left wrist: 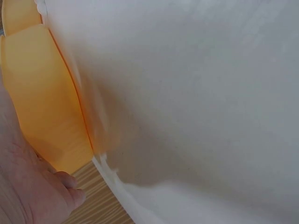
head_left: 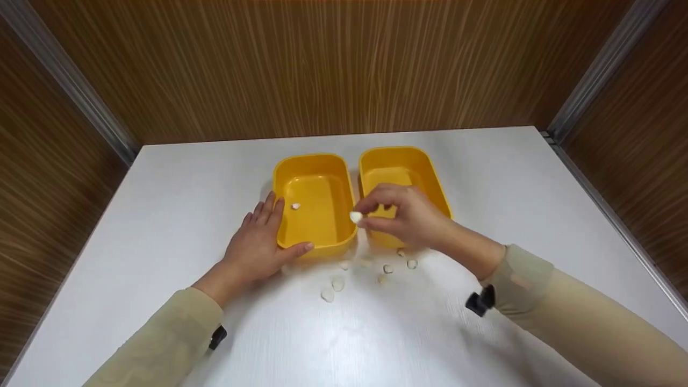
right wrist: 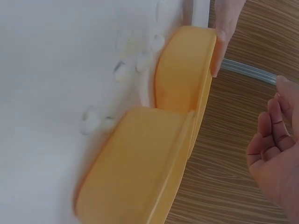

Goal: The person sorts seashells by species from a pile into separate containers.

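Observation:
My right hand (head_left: 411, 215) pinches a small white pebble-like piece (head_left: 356, 217) between thumb and fingertips, over the neighbouring rims of two yellow plastic boxes. The left box (head_left: 320, 220) holds one similar small white piece (head_left: 295, 206) near its left wall. Against that box's left side and front corner rests my left hand (head_left: 255, 250), fingers extended and thumb along the front rim. The right box (head_left: 395, 156) lies partly hidden under my right hand. In the right wrist view, the right hand (right wrist: 278, 140) is raised past the boxes with its fingers bent; the pinched piece is hidden there.
Several pale pieces, among them one white piece (head_left: 327, 294) and another (head_left: 412, 264), lie scattered on the white table (head_left: 134, 242) in front of the boxes. Wood-grain panels (head_left: 322, 70) enclose the table at the back and sides.

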`<state>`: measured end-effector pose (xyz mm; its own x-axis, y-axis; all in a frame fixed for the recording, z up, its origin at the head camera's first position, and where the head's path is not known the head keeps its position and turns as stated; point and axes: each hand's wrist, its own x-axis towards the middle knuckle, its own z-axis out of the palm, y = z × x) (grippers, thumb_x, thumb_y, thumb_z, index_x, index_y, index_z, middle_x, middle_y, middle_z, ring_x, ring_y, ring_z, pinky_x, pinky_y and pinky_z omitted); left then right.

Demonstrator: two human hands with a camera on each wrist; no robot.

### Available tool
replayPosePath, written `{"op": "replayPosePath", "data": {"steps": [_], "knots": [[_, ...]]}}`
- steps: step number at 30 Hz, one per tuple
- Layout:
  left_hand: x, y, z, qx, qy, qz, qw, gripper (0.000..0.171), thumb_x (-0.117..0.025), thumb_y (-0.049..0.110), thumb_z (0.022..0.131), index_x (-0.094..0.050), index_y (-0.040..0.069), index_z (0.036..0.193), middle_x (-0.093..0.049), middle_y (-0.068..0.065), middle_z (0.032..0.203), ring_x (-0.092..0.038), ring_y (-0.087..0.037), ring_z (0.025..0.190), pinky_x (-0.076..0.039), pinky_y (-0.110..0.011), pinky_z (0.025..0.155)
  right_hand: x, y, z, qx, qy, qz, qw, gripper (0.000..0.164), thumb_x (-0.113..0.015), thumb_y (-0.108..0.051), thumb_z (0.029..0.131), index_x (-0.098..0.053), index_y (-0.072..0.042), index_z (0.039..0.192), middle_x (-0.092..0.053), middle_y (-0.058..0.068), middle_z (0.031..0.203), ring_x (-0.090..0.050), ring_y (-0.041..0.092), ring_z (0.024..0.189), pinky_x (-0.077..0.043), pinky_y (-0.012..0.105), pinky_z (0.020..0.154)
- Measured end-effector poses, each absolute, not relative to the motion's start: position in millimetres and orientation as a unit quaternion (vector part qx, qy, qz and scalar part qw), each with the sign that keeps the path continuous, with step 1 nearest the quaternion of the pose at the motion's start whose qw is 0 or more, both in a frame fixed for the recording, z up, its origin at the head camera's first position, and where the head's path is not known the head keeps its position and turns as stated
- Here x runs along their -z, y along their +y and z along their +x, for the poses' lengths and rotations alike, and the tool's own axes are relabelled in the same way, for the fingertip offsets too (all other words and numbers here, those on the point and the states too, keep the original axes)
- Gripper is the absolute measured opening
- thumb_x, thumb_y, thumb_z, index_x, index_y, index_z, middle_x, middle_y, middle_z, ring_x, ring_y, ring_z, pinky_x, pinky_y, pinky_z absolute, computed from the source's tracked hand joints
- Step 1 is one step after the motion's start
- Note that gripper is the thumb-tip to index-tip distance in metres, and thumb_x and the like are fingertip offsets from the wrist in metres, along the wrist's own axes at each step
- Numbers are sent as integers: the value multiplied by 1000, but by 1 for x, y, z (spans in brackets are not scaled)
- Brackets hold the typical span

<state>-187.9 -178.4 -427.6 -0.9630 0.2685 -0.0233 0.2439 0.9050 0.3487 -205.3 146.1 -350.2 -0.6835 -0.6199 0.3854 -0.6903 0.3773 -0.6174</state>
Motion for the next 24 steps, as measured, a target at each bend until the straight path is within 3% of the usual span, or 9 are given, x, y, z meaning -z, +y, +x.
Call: {"op": "replayPosePath", "data": {"steps": [6, 11, 24], "knots": [[427, -178, -189, -174, 976, 128, 37, 126, -41, 94, 87, -6, 6, 171, 4, -13, 178, -11, -42, 162, -7, -55, 130, 345, 119, -225, -407, -836, 367, 40, 17, -83, -17, 96, -82, -10, 111, -75, -3, 101, -66, 24, 94, -55, 41, 86], [428, -178, -188, -172, 976, 131, 33, 124, -42, 92, 89, -5, 6, 171, 3, -14, 178, -11, -43, 161, -8, -56, 130, 347, 102, -237, -414, -841, 347, 31, 19, -82, -19, 97, -82, -11, 114, -74, -3, 104, -63, 17, 95, -55, 40, 86], [428, -178, -184, -166, 976, 133, 35, 126, -39, 94, 87, -4, 6, 171, 4, -13, 178, -10, -41, 162, -9, -56, 130, 369, 73, -262, -432, -858, 277, 2, 22, -80, -23, 98, -81, -12, 117, -71, 1, 108, -61, 21, 100, -55, 43, 95]]}}
